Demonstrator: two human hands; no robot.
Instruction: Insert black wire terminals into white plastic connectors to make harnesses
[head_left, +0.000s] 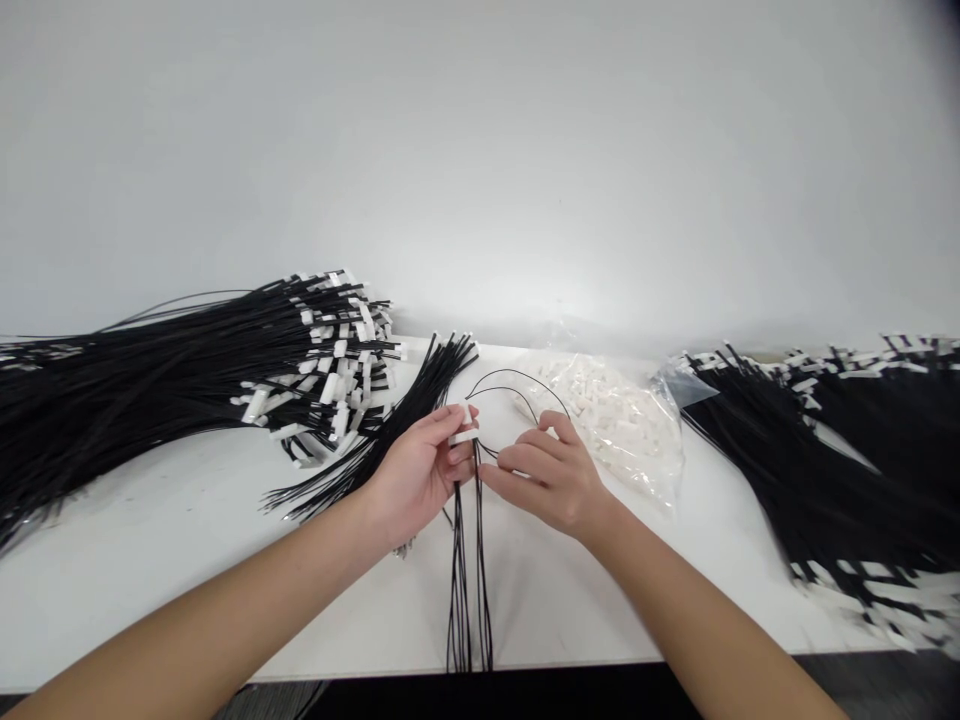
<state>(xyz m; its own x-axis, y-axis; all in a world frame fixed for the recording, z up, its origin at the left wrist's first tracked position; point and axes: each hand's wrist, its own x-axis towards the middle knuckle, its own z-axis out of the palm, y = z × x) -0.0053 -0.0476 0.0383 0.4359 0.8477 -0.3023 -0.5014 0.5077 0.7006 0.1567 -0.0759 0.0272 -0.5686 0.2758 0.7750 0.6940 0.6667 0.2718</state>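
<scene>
My left hand (pixel 420 470) is closed round a small white plastic connector (pixel 463 427), pinched between thumb and fingers over the table's middle. My right hand (pixel 551 475) sits just right of it, fingers curled and pinching a thin black wire (pixel 506 380) that loops up behind both hands. Several black wires (pixel 469 580) hang down from the connector and run over the front edge of the white table (pixel 180 560). The two hands almost touch at the fingertips.
A big pile of black wires with white connectors (pixel 187 370) lies at the left. A loose bundle of bare black wires (pixel 405 420) fans out beside my left hand. A clear bag of white connectors (pixel 622 420) lies right of my hands. Another wire pile (pixel 847 460) fills the right.
</scene>
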